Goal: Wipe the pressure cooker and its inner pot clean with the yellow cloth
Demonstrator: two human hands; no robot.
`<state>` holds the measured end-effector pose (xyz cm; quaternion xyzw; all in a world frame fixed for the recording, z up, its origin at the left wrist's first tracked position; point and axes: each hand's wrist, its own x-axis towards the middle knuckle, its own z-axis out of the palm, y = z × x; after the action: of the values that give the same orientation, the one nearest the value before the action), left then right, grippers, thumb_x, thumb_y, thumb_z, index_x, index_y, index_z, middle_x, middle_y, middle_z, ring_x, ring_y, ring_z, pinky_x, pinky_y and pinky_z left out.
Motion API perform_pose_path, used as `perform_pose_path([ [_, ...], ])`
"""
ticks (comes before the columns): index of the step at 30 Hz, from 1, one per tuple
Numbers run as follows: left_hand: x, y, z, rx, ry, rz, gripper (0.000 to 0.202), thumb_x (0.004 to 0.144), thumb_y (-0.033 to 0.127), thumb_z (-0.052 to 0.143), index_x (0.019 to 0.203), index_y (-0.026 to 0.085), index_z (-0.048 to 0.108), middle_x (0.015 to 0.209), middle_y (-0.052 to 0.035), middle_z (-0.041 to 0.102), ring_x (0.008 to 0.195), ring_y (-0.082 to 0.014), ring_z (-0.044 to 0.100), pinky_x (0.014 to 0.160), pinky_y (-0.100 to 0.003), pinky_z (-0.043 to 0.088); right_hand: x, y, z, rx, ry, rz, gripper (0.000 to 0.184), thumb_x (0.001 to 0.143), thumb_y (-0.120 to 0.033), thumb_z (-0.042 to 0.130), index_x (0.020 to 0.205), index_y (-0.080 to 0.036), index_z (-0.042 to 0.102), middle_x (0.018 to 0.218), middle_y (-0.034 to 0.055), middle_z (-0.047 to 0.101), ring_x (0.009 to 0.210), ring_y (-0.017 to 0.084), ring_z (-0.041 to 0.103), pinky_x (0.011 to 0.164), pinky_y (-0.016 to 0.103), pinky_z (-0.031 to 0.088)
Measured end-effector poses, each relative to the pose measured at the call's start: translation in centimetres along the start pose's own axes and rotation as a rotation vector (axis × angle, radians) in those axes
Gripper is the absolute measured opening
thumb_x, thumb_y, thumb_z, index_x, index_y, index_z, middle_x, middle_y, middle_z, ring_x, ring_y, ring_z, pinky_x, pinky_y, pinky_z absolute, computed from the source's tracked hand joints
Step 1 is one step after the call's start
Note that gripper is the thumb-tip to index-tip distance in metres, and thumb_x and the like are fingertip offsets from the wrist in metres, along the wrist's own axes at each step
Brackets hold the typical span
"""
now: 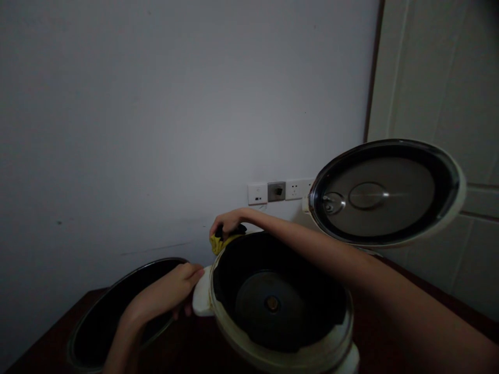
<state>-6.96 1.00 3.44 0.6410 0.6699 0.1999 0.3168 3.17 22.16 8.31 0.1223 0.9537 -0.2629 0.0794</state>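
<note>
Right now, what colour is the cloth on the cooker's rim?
Yellow. The head view shows the cloth under the right hand at the rim of the cooker.

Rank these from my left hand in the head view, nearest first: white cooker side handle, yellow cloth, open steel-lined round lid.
1. White side handle, held by the left hand.
2. Yellow cloth, on the cooker's far rim, gripped by the right hand.
3. Open steel-lined lid, raised at far right.
</note>
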Motion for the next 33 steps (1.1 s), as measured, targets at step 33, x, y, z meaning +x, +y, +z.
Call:
perform_pose_path([
  [33, 0.1, -0.6, -0.1, 0.062, 0.0, -0.077, 0.037, 0.086, 0.048, 0.034, 0.09, 0.019, 0.057, 0.081, -0.0047, 0.065, 0.059, -0.0171, 0.062, 0.043, -0.023, 0.044, -6.4, 8.3, -1.8, 0.019, 0.248, 0.116, 0.026, 0.058, -0.005, 0.058, 0.082, -0.014, 0.063, 0.067, -0.0049, 0.06, 0.061, 0.009, 0.052, 0.057, 0.018, 0.039],
])
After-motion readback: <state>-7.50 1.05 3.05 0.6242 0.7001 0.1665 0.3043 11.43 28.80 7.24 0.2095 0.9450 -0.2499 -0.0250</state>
